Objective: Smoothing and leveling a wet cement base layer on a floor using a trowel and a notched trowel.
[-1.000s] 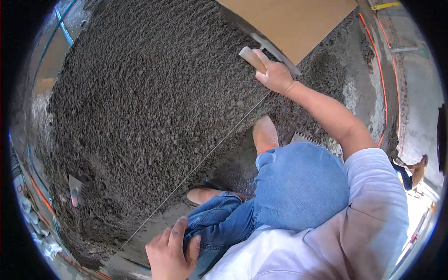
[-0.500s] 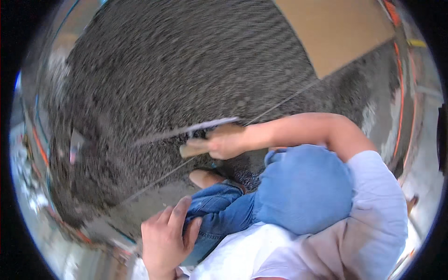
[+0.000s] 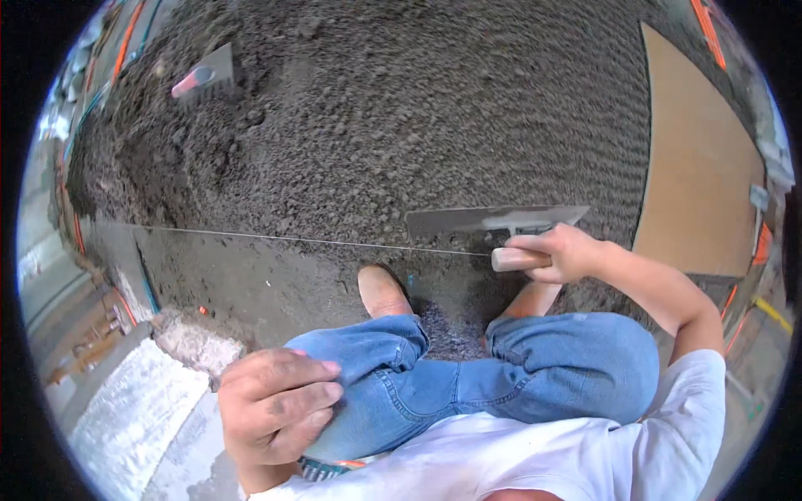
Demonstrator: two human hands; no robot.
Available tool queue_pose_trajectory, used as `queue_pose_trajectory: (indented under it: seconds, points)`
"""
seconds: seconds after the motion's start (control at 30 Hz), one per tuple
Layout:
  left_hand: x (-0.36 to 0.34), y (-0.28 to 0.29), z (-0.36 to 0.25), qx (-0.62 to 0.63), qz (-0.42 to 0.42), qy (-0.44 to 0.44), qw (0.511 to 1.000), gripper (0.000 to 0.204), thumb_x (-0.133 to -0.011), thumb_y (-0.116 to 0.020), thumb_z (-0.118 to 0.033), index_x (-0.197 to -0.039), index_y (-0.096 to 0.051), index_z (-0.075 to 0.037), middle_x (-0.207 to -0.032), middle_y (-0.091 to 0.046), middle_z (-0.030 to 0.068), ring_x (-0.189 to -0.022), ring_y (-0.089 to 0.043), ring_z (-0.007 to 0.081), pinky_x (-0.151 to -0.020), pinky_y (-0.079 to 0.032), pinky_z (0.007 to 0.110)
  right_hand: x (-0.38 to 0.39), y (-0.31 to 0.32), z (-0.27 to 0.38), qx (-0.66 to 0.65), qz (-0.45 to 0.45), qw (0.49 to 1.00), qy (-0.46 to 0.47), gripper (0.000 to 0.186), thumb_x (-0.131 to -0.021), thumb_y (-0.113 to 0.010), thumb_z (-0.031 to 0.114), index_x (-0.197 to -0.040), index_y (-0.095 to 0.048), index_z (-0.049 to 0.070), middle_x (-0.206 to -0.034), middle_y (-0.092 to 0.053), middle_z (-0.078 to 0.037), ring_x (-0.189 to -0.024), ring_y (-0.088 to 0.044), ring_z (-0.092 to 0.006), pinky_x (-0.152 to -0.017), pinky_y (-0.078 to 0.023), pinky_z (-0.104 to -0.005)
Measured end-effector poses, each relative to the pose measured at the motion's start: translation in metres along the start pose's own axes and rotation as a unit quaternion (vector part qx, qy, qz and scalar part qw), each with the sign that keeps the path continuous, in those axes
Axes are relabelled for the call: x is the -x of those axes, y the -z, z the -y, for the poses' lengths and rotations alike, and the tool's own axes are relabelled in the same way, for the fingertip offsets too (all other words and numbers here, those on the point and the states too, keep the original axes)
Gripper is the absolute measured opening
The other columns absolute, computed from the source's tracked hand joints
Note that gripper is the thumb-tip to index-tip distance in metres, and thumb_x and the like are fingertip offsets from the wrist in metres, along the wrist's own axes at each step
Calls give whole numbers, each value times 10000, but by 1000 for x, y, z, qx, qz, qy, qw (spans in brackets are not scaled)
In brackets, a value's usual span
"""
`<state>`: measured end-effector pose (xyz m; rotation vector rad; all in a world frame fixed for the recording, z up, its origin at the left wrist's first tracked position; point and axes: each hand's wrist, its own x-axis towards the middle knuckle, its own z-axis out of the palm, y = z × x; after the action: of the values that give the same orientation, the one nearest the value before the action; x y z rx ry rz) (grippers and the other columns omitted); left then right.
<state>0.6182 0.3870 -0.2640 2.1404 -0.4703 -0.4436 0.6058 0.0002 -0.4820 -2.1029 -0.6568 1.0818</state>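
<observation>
My right hand grips the wooden handle of a long steel trowel, whose blade lies on rough grey mortar just beyond a taut thin string. My left hand is at my left knee, fingers loosely bent and apart, holding nothing visible. My jeans-clad knees and pale boots are below the string, over a smoother grey strip.
A notched trowel with a pink handle lies on the mortar at upper left. A tan board covers the right side. Orange and blue lines run along the edges. A rough white patch lies at lower left.
My view has swung round, so the board now stands upright on the right. My right hand has brought the trowel down from beside the board to near my knees. My left hand stays by my knee.
</observation>
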Motion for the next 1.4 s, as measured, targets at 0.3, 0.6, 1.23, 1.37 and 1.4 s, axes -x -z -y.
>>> queue_pose_trajectory:
  seconds: [0.3,0.6,1.23,1.37,1.4]
  points:
    - [73,-62,163,302,-145,386,860,252,-914,-578,-219,-976,-663,10,-919,-681,110,-810,-653,175,-736,-528,306,-125,107,13,111,-115,985,68,543,-729,-632,276,-1263,-553,214,-857,-658,-199,-770,-627,-389,-739,-508,-476]
    - [83,-197,247,584,221,410,665,278,-932,-566,-284,-948,-669,-27,-841,-678,54,-707,-621,119,-627,-500,259,-152,174,-4,55,-448,885,-116,551,-831,-611,301,-1325,-466,104,-1072,-635,-236,-1004,-608,-392,-891,-467,-448]
    - [105,-239,334,628,275,537,492,357,-1008,-356,-284,-1015,-643,-72,-854,-690,83,-739,-638,201,-704,-523,341,-288,165,75,-74,-351,934,-15,541,-818,-556,310,-1332,-465,166,-1078,-634,-197,-997,-603,-383,-894,-471,-443]
    - [101,-222,322,673,319,489,454,416,-1010,-338,-342,-984,-631,-49,-829,-680,103,-720,-639,211,-675,-521,347,-292,214,54,-78,-379,921,-42,525,-811,-559,320,-1301,-508,141,-1117,-634,-183,-1052,-589,-355,-943,-446,-415]
    - [81,-216,297,688,359,458,434,444,-1010,-333,-366,-967,-625,-34,-816,-675,113,-705,-636,212,-660,-519,351,-276,223,35,-102,-415,903,-38,530,-810,-564,326,-1298,-511,127,-1122,-634,-181,-1054,-589,-351,-943,-445,-413]
